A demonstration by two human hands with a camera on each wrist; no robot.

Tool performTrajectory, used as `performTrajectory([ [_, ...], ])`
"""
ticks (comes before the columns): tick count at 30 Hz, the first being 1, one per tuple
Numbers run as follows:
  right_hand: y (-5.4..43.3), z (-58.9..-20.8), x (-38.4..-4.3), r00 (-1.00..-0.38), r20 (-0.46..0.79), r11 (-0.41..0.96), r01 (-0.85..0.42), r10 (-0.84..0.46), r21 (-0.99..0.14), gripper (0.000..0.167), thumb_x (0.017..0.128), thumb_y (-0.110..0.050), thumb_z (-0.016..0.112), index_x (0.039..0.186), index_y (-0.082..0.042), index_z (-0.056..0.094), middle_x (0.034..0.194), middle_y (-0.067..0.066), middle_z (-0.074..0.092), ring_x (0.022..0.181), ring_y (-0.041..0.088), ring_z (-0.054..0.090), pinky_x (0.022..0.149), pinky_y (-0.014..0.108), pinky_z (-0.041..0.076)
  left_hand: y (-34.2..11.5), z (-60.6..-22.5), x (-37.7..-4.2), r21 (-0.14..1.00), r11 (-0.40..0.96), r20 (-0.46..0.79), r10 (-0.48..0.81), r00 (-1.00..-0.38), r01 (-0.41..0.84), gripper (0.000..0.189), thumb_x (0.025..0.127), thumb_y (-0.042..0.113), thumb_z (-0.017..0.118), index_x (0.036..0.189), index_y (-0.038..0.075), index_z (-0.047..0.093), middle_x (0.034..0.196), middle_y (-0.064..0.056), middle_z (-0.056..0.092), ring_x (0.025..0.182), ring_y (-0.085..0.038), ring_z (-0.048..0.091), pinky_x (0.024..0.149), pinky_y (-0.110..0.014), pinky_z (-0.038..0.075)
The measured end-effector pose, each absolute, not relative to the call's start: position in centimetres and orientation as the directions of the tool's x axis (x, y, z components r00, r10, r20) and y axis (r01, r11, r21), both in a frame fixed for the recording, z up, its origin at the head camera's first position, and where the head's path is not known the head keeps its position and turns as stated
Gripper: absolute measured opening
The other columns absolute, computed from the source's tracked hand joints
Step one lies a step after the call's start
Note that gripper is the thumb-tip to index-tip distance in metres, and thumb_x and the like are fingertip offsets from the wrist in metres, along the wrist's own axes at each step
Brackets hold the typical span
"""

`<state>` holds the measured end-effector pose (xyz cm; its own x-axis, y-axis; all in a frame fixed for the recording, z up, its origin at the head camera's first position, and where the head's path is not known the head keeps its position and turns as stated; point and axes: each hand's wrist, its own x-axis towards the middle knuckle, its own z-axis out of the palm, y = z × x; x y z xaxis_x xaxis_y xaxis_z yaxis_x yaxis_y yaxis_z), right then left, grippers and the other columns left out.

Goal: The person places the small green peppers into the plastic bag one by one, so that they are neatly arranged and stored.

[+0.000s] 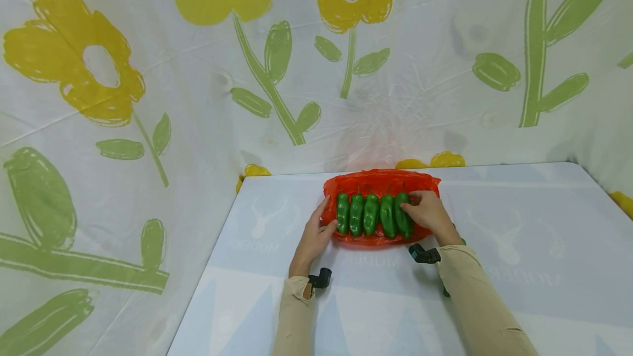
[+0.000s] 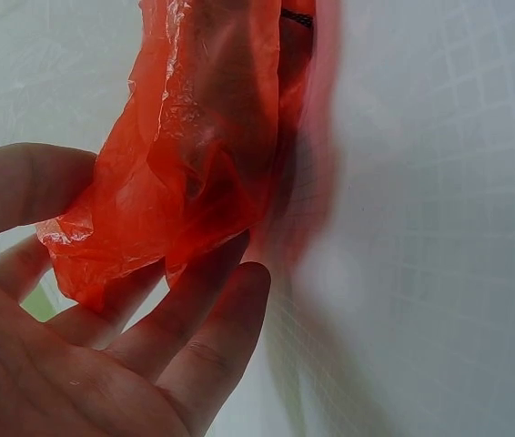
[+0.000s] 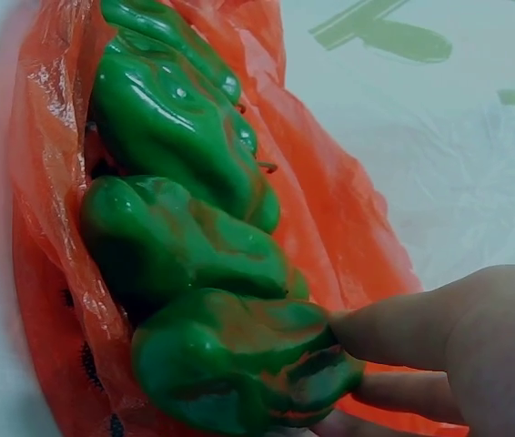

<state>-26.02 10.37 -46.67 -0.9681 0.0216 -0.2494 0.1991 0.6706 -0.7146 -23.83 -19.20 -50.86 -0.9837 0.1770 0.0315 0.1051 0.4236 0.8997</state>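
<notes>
Several glossy green peppers [image 1: 371, 214] stand side by side in a row inside a long container wrapped in a red plastic bag [image 1: 368, 242]. At the right end of the row, my right hand [image 1: 429, 214] pinches the last pepper [image 3: 230, 364] between thumb and fingers, near its stem end in the right wrist view. My left hand [image 1: 315, 237] is at the container's left end. In the left wrist view its thumb and fingers curve round the crumpled end of the bag [image 2: 130, 228]. What lies under the peppers is mostly hidden.
The container stands near the back edge of a pale patterned table [image 1: 371, 312]. Close behind hangs a white curtain [image 1: 420, 98] with yellow flowers. Green bits [image 1: 447, 293] peek out beside the right sleeve, their source hidden. Dark bristly spots [image 3: 90, 364] show along the container's side.
</notes>
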Motion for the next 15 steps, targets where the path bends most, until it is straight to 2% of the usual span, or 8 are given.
performTrajectory([
  [15,10.47,-47.07,-25.94,-0.977,-0.213,0.655,0.179,0.028,-0.734,0.058,0.1,-0.027,0.064,0.141,0.013,0.052,0.134,0.035,0.061,0.116,0.045,0.063,0.099,0.052,0.059,-19.35,-50.77,-23.76,0.9,0.421,0.035,0.187,-0.982,0.112,0.068,0.103,0.02,0.058,0.164,0.026,0.029,0.17,-0.012,0.03,0.133,-0.042,0.058,0.111,-0.054,0.052],
])
